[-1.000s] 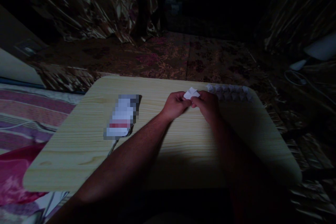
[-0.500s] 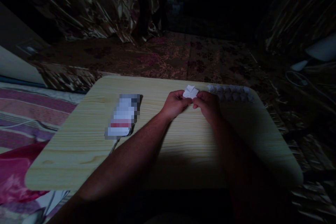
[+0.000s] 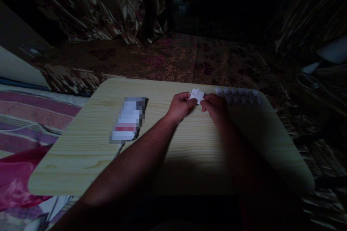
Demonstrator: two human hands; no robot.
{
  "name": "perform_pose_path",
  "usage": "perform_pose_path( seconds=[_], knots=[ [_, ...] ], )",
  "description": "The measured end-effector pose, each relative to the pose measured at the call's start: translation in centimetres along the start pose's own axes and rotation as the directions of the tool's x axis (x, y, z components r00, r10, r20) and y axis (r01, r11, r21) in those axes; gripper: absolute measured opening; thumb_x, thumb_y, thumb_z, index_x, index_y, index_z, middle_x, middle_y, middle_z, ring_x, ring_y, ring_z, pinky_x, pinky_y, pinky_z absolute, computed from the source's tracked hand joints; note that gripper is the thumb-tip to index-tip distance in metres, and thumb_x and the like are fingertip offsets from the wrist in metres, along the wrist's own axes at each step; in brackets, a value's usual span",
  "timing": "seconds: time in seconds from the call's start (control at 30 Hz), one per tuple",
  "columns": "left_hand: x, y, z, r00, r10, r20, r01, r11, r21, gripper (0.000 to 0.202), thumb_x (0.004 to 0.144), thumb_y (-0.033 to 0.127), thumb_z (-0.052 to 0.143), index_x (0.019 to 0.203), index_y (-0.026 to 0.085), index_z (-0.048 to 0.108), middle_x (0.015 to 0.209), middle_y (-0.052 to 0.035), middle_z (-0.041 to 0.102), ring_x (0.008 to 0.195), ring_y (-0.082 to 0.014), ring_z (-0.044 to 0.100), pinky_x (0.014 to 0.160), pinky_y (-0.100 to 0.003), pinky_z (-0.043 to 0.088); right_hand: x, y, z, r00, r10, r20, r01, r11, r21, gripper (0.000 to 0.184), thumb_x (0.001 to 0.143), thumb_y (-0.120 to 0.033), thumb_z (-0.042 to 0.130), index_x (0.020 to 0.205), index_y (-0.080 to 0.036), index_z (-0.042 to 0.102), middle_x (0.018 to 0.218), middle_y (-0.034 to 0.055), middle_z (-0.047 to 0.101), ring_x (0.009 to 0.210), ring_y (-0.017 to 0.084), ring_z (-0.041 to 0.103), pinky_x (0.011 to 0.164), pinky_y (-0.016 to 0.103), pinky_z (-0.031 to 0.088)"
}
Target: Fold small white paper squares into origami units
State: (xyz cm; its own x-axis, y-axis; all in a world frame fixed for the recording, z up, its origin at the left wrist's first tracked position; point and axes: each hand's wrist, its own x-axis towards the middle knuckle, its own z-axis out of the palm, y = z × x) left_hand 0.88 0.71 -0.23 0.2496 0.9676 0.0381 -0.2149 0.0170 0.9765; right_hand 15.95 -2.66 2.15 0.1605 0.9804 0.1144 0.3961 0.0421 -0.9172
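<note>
A small white folded paper [image 3: 197,95] is held between my two hands above the far half of the wooden table [image 3: 151,94]. My left hand [image 3: 179,107] pinches its left side, the thumb lying over the lower edge. My right hand [image 3: 216,108] closes on the right corner with thumb and fingers. Creases and raised flaps show on the paper's upper side. Just beyond my right hand, several similar small white folded papers [image 3: 241,95] stand in two rows at the table's far right corner, partly in shadow.
A pixelated phone-like device [image 3: 127,121] with a cable [image 3: 119,148] lies on the table's left. A striped bed cover [image 3: 40,115] and red cloth [image 3: 21,169] are at the left. Patterned curtains [image 3: 108,3] hang behind; a white lamp-like object [image 3: 333,50] stands at the right.
My left thumb has shifted slightly on the paper, and the paper has turned a little between my fingers. Both hands stay in nearly the same place.
</note>
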Motion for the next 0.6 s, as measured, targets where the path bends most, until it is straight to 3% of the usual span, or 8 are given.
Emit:
perform_pose_path(
  seconds=[0.3, 0.6],
  knots=[
    [0.2, 0.3, 0.2, 0.998, -0.017, -0.066, 0.011, 0.996, -0.089, 0.017, 0.068, 0.023, 0.072, 0.069, 0.014, 0.058, 0.059, 0.0010, 0.061, 0.044, -0.0059, 0.048, 0.043, -0.020, 0.033, -0.1, 1.1, 1.1, 0.972, -0.183, -0.149, 0.184, 0.983, -0.004, 0.015, 0.073, -0.033, 0.066, 0.079, -0.021, 0.061, 0.068, 0.0000, 0.067, 0.061, 0.015, 0.061, 0.057, 0.026, 0.048],
    [0.3, 0.1, 0.1, 0.998, -0.042, -0.050, 0.037, 0.994, -0.104, 0.019, 0.068, 0.024, 0.075, 0.073, 0.013, 0.061, 0.063, -0.0019, 0.066, 0.048, -0.0066, 0.054, 0.046, -0.018, 0.041, -0.1, 1.2, 1.6, 0.970, -0.194, -0.146, 0.193, 0.981, -0.018, 0.019, 0.072, -0.036, 0.070, 0.082, -0.021, 0.066, 0.074, 0.0027, 0.073, 0.067, 0.018, 0.067, 0.065, 0.030, 0.054]
  ],
)
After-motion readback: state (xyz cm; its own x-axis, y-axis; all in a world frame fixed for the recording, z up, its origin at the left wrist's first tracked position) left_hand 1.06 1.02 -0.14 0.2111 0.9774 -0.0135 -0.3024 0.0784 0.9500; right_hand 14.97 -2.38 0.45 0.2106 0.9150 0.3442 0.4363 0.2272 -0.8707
